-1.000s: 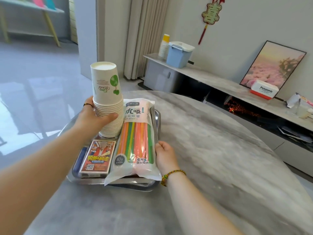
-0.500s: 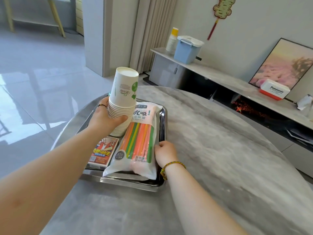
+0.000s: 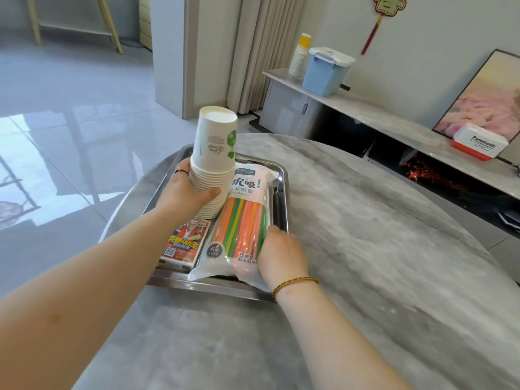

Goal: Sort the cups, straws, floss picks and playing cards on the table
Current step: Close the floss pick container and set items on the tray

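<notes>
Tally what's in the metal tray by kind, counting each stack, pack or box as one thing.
Paper cup stack: 1
Straw pack: 1
Playing card box: 1
Total: 3

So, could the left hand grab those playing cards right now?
Probably not yet: the left hand grips the cup stack. The card box lies mostly uncovered close by, beside the straw pack, so after letting go the way looks free.

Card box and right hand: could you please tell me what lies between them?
The bag of straws, which the right hand grips, in the head view.
</notes>
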Demonstrator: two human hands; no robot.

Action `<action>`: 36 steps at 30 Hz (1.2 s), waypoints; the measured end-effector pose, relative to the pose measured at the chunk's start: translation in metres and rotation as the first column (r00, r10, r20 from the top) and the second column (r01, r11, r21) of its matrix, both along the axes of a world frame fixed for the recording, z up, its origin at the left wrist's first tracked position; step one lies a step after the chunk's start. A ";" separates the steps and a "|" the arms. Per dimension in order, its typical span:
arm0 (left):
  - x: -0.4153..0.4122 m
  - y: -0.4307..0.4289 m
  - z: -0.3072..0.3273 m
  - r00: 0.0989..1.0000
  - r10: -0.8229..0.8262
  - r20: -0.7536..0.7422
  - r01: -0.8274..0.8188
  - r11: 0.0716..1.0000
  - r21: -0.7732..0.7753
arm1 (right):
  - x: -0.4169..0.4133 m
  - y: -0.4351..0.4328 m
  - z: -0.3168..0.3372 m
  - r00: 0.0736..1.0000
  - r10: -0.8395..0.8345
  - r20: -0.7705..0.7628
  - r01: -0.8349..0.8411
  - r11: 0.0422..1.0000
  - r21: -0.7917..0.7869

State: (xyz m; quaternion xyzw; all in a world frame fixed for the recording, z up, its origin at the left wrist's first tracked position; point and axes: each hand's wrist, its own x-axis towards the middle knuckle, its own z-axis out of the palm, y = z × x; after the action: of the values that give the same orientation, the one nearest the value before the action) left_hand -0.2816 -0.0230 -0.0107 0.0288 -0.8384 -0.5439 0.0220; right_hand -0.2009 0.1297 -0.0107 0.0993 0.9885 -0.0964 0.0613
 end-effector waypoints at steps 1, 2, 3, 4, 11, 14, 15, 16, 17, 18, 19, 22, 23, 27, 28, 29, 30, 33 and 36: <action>0.002 0.000 0.002 1.000 -0.011 -0.004 0.011 1.000 -0.020 | 0.002 0.003 0.001 0.999 0.021 -0.028 -0.020 0.999 0.029; 0.005 0.000 0.003 1.000 -0.018 -0.007 0.018 0.999 -0.036 | 0.006 0.008 0.000 0.998 0.029 -0.048 -0.028 0.999 0.026; 0.008 -0.001 0.005 1.000 -0.022 -0.006 0.022 0.999 -0.045 | 0.010 0.014 0.000 0.999 0.022 -0.043 -0.022 1.000 -0.003; 0.012 -0.003 0.007 1.000 -0.020 -0.002 0.020 0.998 -0.056 | 0.015 0.020 -0.002 1.000 0.016 -0.026 -0.017 0.998 -0.052; 0.060 -0.044 0.007 0.989 0.093 0.111 -0.011 0.811 -0.585 | 0.046 0.023 -0.022 0.998 -0.042 -0.056 0.021 0.944 -0.329; 0.078 -0.070 0.001 0.935 0.166 0.312 0.077 0.765 -0.639 | 0.055 0.014 -0.023 0.992 -0.089 -0.091 0.046 0.916 -0.399; 0.083 -0.075 -0.002 0.915 0.160 0.371 0.096 0.806 -0.584 | 0.059 0.012 -0.023 0.991 -0.099 -0.095 0.049 0.903 -0.426; 0.088 -0.078 -0.004 0.898 0.146 0.415 0.098 0.852 -0.514 | 0.063 0.009 -0.022 0.990 -0.104 -0.095 0.051 0.892 -0.449; 0.090 -0.079 -0.007 0.893 0.135 0.429 0.091 0.880 -0.466 | 0.067 0.008 -0.022 0.990 -0.107 -0.091 0.053 0.884 -0.465; 0.090 -0.079 -0.009 0.901 0.131 0.414 0.078 0.889 -0.451 | 0.071 0.006 -0.021 0.991 -0.102 -0.092 0.047 0.881 -0.470; 0.089 -0.078 -0.011 0.913 0.137 0.385 0.058 0.889 -0.454 | 0.075 0.006 -0.022 0.991 -0.090 -0.095 0.036 0.885 -0.465; 0.082 -0.077 -0.014 0.938 0.172 0.300 -0.013 0.883 -0.468 | 0.082 0.003 -0.024 0.993 -0.061 -0.100 0.013 0.907 -0.420; 0.079 -0.078 -0.015 0.941 0.179 0.287 -0.033 0.893 -0.450 | 0.082 0.001 -0.024 0.993 -0.059 -0.099 0.014 0.916 -0.400; 0.066 -0.079 -0.022 0.958 0.189 0.213 -0.086 0.905 -0.416 | 0.078 -0.012 -0.024 0.993 -0.067 -0.093 0.035 0.949 -0.312; 0.063 -0.079 -0.022 0.961 0.196 0.196 -0.101 0.906 -0.412 | 0.077 -0.015 -0.025 0.993 -0.075 -0.092 0.043 0.951 -0.305; 0.059 -0.079 -0.023 0.963 0.199 0.184 -0.109 0.905 -0.412 | 0.074 -0.019 -0.026 0.992 -0.087 -0.090 0.056 0.951 -0.303; 0.054 -0.079 -0.023 0.965 0.202 0.170 -0.117 0.904 -0.410 | 0.070 -0.021 -0.027 0.991 -0.095 -0.092 0.063 0.951 -0.303; 0.039 -0.077 -0.023 0.965 0.219 0.144 -0.148 0.908 -0.391 | 0.055 -0.027 -0.028 0.990 -0.113 -0.083 0.082 0.949 -0.305; 0.018 -0.075 -0.025 0.961 0.246 0.123 -0.187 0.913 -0.363 | 0.035 -0.030 -0.028 0.990 -0.124 -0.072 0.097 0.949 -0.300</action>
State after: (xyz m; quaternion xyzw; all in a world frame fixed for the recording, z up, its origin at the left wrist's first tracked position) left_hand -0.2635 -0.0982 -0.0356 0.1626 -0.9116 -0.3772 0.0170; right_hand -0.1662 0.0996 -0.0387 0.1398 0.9576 -0.2508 0.0251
